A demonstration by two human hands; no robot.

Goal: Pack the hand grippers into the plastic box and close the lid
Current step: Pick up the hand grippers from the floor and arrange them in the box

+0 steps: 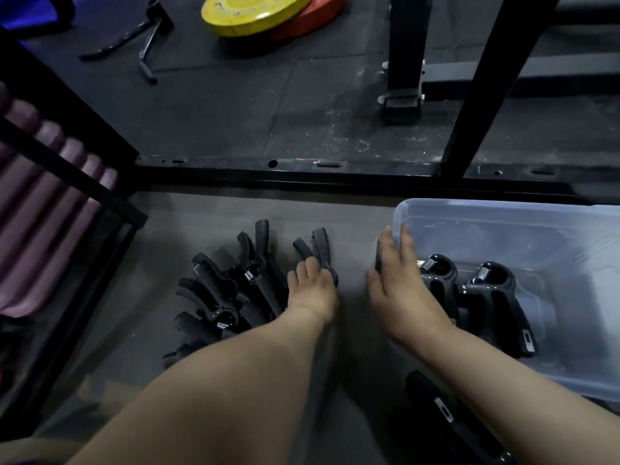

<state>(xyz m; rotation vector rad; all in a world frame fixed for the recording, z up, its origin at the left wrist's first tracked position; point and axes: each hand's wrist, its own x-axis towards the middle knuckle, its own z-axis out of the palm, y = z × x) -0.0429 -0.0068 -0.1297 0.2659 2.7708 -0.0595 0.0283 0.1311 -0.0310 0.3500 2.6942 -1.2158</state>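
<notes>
Left hand (pixel 313 286) grips one hand gripper (pixel 320 251), handles pointing away from me; plastic box (pixel 486 204) lies to its right, where my flat right hand (pixel 399 286) rests on the rim.

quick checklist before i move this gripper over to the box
1. Fingers of the left hand grip the hand gripper: ok.
2. That gripper is free of the pile: cannot tell, the hand hides its base.
3. The right hand rests on the plastic box rim, steadying it: ok.
4. Room in the box beside the two packed grippers: ok.
5. The lid ready nearby: cannot tell, none plainly visible.
</notes>
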